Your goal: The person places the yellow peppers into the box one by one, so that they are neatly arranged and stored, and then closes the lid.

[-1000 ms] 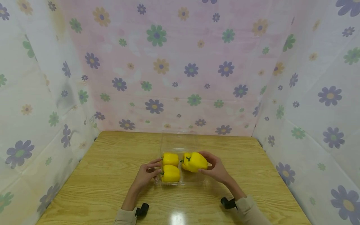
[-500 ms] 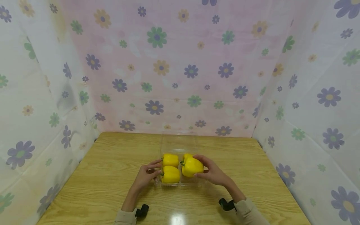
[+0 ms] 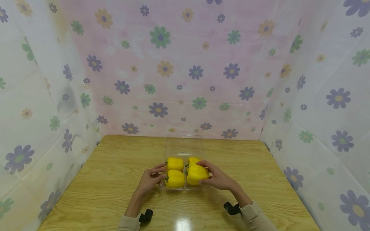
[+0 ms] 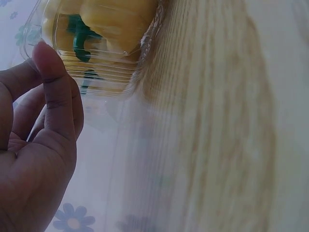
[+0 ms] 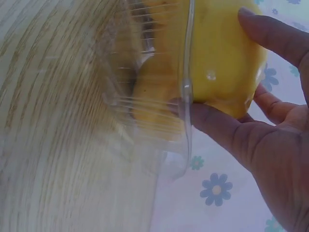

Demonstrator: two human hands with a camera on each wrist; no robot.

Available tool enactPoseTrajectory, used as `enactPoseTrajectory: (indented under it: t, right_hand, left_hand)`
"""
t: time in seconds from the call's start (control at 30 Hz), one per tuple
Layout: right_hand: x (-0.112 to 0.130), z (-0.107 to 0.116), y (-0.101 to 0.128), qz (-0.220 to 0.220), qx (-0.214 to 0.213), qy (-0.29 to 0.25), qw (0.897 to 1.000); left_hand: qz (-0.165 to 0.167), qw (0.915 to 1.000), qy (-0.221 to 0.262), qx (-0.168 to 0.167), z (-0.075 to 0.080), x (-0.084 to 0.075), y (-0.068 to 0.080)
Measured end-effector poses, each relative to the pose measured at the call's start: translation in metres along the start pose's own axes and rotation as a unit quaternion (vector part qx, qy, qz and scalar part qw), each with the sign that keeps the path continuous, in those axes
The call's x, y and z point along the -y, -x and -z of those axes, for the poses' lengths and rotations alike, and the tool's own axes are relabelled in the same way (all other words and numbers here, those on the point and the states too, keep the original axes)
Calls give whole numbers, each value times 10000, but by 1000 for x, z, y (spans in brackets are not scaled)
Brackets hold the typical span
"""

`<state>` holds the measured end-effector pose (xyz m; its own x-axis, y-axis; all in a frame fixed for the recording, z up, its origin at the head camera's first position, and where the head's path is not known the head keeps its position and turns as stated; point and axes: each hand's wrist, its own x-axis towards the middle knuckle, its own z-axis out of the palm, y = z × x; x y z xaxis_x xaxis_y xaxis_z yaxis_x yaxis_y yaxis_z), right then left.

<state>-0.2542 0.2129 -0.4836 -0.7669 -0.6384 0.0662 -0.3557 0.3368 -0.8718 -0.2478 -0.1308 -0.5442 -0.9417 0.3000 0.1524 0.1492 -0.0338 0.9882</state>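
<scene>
Yellow bell pepper had shifted nearer the person since a second ago, now at clear plastic clamshell's near right compartment, partly above the rim. Right hand gripped it between thumb and fingers. Left hand, apart, pinched the left rim, unchanged. Other peppers stayed put inside.

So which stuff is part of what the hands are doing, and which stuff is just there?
Probably part of the job:
yellow pepper in the right hand
three other yellow peppers
clear box, with the left hand at its edge

Just there:
wooden table
flowery cloth
black wrist gadgets
</scene>
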Motion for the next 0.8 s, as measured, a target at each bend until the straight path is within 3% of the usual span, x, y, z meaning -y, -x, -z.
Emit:
enactPoseTrajectory:
  t: [0.23, 0.5, 0.8]
  right_hand:
    - [7, -3, -1, -264, 60, 434, 9987]
    - [4, -7, -1, -198, -55, 1037, 9944]
    - [5, -12, 0, -322, -275, 872, 9953]
  left_hand:
    - [-28, 10000, -14, 47, 1, 1, 0]
    - [2, 10000, 2, 47, 1, 2, 0]
    - [20, 10000, 15, 20, 0, 2, 0]
